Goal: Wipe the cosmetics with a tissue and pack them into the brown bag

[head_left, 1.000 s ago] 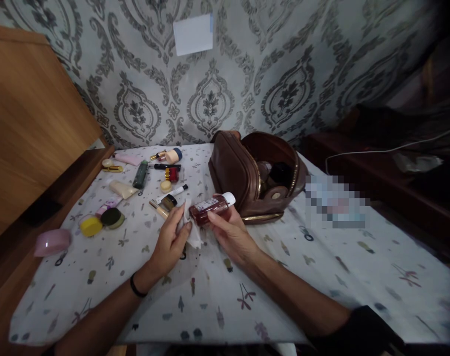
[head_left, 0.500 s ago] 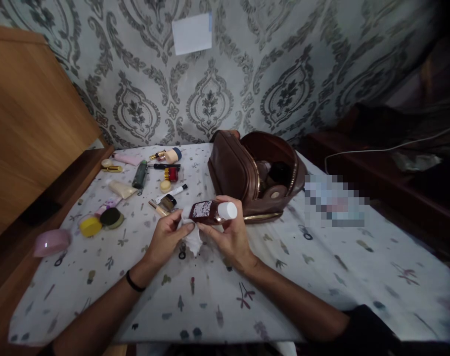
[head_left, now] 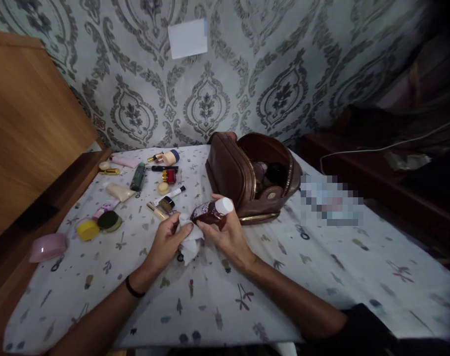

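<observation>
Above the middle of the table, my right hand (head_left: pixel 232 237) grips a dark red bottle (head_left: pixel 206 211) with a white cap, tilted so the cap points up and right. My left hand (head_left: pixel 168 238) pinches a crumpled white wipe (head_left: pixel 191 244) at the bottle's lower end. Just behind the bottle stands a brown leather toiletry bag (head_left: pixel 230 170), unzipped, with dark items inside. Close beyond my left hand lie a small dark jar (head_left: pixel 167 203) and a slim tube with a gold part (head_left: pixel 157 211).
Several cosmetics are spread over the left of the patterned cloth, among them a green bottle (head_left: pixel 138 177), a beige tube (head_left: pixel 119 192), a yellow jar (head_left: pixel 87 230) and a pink jar (head_left: pixel 49 248). A wooden cabinet (head_left: pixel 35 118) borders the left. A blurred-out patch (head_left: pixel 332 200) lies right of the bag.
The bottle has turned a little in my right hand, so its label shows less. The wipe has come away from the bottle's side and hangs lower in my left hand. The view has shifted slightly.
</observation>
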Demonstrator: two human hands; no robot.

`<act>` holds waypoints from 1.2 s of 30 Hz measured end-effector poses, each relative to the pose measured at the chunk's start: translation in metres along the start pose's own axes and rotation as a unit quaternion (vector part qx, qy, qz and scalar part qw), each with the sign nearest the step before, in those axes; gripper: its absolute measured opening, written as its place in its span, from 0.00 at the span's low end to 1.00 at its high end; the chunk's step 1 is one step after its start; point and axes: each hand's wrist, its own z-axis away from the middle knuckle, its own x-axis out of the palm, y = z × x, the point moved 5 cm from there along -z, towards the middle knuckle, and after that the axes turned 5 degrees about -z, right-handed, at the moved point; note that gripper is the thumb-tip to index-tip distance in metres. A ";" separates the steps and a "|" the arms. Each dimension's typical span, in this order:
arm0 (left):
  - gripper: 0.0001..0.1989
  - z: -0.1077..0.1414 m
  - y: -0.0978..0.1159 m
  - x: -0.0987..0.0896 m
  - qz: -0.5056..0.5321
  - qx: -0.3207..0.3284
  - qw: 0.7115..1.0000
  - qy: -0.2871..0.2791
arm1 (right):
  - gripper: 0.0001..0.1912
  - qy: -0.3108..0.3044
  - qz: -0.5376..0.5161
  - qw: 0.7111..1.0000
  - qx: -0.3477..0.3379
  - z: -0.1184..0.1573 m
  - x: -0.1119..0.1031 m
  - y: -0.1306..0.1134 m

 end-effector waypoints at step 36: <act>0.17 0.004 0.038 -0.012 -0.274 0.229 0.934 -0.018 | 0.22 -0.129 0.341 0.931 -0.007 0.008 0.011 -0.004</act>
